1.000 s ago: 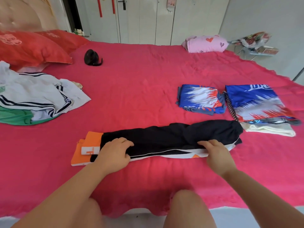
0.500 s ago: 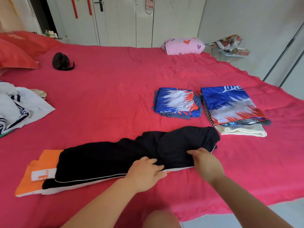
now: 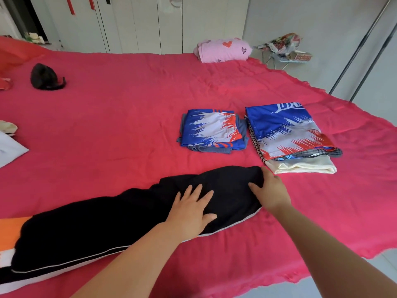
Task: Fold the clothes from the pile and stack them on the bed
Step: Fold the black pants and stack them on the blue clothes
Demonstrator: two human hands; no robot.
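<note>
Here, a long pair of black trousers (image 3: 107, 222) lies folded lengthwise across the near part of the red bed (image 3: 129, 136), running from the lower left up toward the middle right. A thin white stripe runs along its near edge, and an orange patch (image 3: 10, 229) shows at its left end.

The left hand (image 3: 191, 209) rests flat on top of the trousers near their right end, palm down, fingers (image 3: 198, 190) straight and spread. The right hand (image 3: 271, 192) holds the very end of the trousers: its thumb lies on top of the cloth and the other fingers curl round the far edge, partly hidden by the fabric.

Just beyond that end sit two folded stacks, side by side. The smaller stack (image 3: 211, 131) has a blue, white and red print on top. The larger stack (image 3: 287, 134), to its right, has the same print on top, with a checked piece and a cream one under it; its near corner is just beside the right hand.

At the left edge, a bit of the pile of clothes (image 3: 8, 147) shows in white. Farther back lie a small black thing (image 3: 44, 77) and a pink pillow (image 3: 223, 50) with hearts.
</note>
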